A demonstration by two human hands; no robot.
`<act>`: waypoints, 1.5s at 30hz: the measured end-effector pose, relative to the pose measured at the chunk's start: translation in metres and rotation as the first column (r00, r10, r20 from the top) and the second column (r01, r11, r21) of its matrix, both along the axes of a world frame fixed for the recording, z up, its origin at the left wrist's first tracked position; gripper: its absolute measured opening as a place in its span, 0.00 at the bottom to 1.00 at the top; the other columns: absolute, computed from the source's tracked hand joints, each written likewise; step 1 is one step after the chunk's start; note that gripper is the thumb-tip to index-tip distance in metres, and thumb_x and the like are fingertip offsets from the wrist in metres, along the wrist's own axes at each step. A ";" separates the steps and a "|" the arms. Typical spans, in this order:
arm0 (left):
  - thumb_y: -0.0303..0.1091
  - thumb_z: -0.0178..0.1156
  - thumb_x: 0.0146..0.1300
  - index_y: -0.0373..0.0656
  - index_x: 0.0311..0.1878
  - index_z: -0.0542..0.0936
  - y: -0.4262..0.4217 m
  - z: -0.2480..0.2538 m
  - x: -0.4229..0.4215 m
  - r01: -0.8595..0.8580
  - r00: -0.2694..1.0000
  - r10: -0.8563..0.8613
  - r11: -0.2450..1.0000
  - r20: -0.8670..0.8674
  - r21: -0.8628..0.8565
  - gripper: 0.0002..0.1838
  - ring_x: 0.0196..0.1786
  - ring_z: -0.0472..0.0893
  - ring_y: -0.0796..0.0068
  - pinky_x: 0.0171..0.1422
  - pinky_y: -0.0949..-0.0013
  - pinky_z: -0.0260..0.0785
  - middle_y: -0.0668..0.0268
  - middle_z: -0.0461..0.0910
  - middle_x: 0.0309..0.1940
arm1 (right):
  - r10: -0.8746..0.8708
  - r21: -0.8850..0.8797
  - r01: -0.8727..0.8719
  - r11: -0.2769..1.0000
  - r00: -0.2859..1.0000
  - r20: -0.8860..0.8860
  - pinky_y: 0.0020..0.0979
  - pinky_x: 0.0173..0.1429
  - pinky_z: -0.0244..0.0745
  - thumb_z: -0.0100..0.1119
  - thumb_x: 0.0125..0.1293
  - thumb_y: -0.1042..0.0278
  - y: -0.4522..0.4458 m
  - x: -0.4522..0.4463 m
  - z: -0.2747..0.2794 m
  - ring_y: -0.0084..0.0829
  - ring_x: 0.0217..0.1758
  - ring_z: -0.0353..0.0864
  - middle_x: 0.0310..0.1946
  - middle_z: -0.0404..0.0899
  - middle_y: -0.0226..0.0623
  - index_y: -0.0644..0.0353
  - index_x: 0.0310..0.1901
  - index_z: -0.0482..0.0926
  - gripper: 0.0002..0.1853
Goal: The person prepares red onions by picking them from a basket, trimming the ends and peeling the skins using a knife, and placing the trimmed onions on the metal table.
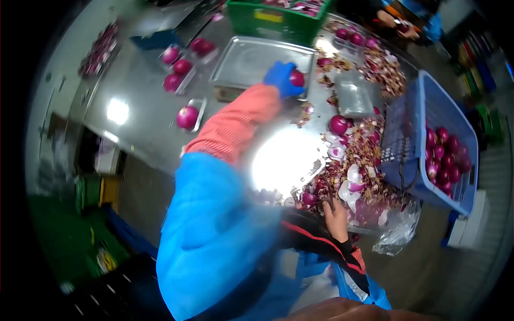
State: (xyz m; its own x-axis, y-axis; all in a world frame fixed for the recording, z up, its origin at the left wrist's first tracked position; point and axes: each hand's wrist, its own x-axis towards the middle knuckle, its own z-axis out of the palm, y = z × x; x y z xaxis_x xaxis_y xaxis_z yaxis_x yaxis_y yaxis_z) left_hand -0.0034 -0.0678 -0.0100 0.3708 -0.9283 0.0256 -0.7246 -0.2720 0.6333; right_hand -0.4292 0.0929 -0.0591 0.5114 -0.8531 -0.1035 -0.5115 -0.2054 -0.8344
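Head view: the red onion (pixel 296 78) I care about sits right up against the fingers of my left hand (pixel 282 79), the blue-gloved one, on the side of the hand away from the arm. It's by the right end of the metal tray (pixel 262 59) on the worktop (pixel 142 96). Can't tell if the onion touches the tray or hangs just above it.

Those gloved fingers are curled around the onion, so spread only about as wide as it is. My right hand (pixel 337 218) is bare and down low, next to the heap of peel (pixel 364 155), with its fingers closed on a thin dark tool (pixel 329 190). Looks like a knife maybe, but I wouldn't swear to it.

Stuff I can't make out: the far side of the onion's grip, since the glove covers part of it, and most of the right hand's fingers, which are bunched up and partly turned away. The green crate (pixel 273 24) is cut off by the top edge, and another person's hands (pixel 397 24) up top right are too small and blurry to read.
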 end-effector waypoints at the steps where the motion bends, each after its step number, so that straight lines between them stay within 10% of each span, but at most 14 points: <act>1: 0.48 0.76 0.42 0.47 0.55 0.76 0.009 0.015 -0.010 0.037 0.999 -0.036 0.998 0.014 -0.048 0.36 0.59 0.75 0.45 0.62 0.54 0.71 0.47 0.74 0.56 | -0.032 -0.001 0.032 0.999 0.999 0.013 0.31 0.41 0.73 0.56 0.69 0.67 -0.001 -0.006 -0.010 0.31 0.35 0.80 0.32 0.82 0.42 0.65 0.45 0.80 0.10; 5: 0.40 0.77 0.39 0.46 0.56 0.73 0.061 0.002 -0.059 0.389 0.921 -0.369 0.869 0.124 -0.306 0.37 0.57 0.73 0.46 0.64 0.54 0.67 0.51 0.73 0.50 | -0.053 -0.090 0.053 0.995 0.999 -0.001 0.36 0.44 0.75 0.58 0.68 0.66 -0.005 -0.011 -0.007 0.43 0.39 0.83 0.36 0.82 0.48 0.64 0.46 0.80 0.12; 13: 0.47 0.78 0.41 0.48 0.62 0.73 0.143 -0.006 -0.157 0.704 0.692 -0.706 0.615 -0.148 0.354 0.43 0.66 0.67 0.42 0.71 0.51 0.62 0.45 0.67 0.64 | -0.025 -0.036 0.025 0.999 1.000 -0.013 0.43 0.40 0.72 0.58 0.64 0.62 -0.023 -0.014 -0.001 0.47 0.39 0.78 0.35 0.76 0.45 0.61 0.39 0.78 0.11; 16: 0.46 0.77 0.44 0.45 0.63 0.73 0.125 0.010 -0.171 0.708 0.662 -0.750 0.627 0.004 0.326 0.41 0.65 0.70 0.46 0.71 0.53 0.62 0.50 0.71 0.62 | -0.032 -0.075 0.034 0.997 0.999 0.037 0.44 0.40 0.72 0.58 0.64 0.62 -0.029 -0.031 -0.004 0.48 0.38 0.78 0.33 0.77 0.46 0.62 0.40 0.77 0.11; 21: 0.34 0.71 0.54 0.40 0.60 0.74 0.014 0.071 -0.203 0.752 0.657 -0.697 0.630 0.287 -0.193 0.29 0.60 0.74 0.50 0.65 0.55 0.64 0.54 0.76 0.56 | -0.041 -0.149 0.065 0.987 0.987 0.155 0.43 0.41 0.74 0.59 0.66 0.64 -0.036 -0.068 0.005 0.51 0.37 0.80 0.33 0.79 0.50 0.62 0.41 0.78 0.10; 26: 0.33 0.69 0.57 0.40 0.58 0.76 -0.144 0.143 -0.318 0.854 0.517 -0.752 0.421 0.409 -0.306 0.25 0.55 0.79 0.53 0.61 0.59 0.69 0.53 0.79 0.52 | -0.118 -0.065 0.134 0.989 0.973 0.200 0.41 0.44 0.76 0.60 0.66 0.64 -0.049 -0.108 0.008 0.49 0.41 0.82 0.37 0.82 0.46 0.61 0.44 0.79 0.10; 30: 0.40 0.69 0.58 0.39 0.61 0.75 -0.269 0.120 -0.410 0.819 0.511 -0.813 0.559 0.278 0.130 0.29 0.59 0.79 0.53 0.64 0.59 0.71 0.50 0.78 0.56 | -0.206 -0.060 0.215 0.975 0.969 0.133 0.41 0.44 0.77 0.61 0.65 0.64 -0.060 -0.131 0.002 0.48 0.41 0.82 0.38 0.82 0.44 0.60 0.44 0.80 0.11; 34: 0.49 0.72 0.51 0.39 0.61 0.75 -0.351 0.051 -0.449 0.532 0.165 -0.847 0.507 0.505 0.678 0.37 0.61 0.78 0.54 0.65 0.55 0.70 0.51 0.79 0.56 | -0.219 -0.101 0.239 0.966 0.960 0.176 0.40 0.44 0.78 0.60 0.66 0.65 -0.070 -0.154 0.017 0.47 0.42 0.83 0.39 0.82 0.44 0.60 0.45 0.80 0.10; 45: 0.56 0.73 0.43 0.40 0.59 0.77 -0.318 -0.011 -0.489 0.216 0.767 -0.418 0.883 0.487 0.418 0.41 0.60 0.79 0.53 0.65 0.55 0.70 0.51 0.80 0.55 | -0.333 0.382 0.227 0.896 0.912 0.238 0.42 0.49 0.77 0.56 0.69 0.59 -0.089 -0.189 -0.008 0.54 0.46 0.81 0.41 0.82 0.52 0.61 0.49 0.76 0.15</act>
State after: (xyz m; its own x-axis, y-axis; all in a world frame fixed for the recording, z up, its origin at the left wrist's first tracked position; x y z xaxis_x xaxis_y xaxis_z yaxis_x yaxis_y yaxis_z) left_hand -0.4922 -0.3862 -0.0212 0.0687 -0.9799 -0.1875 -0.9971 -0.0737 0.0197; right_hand -0.6178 0.0036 -0.0675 0.3082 -0.9038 -0.2968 -0.2294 0.2322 -0.9452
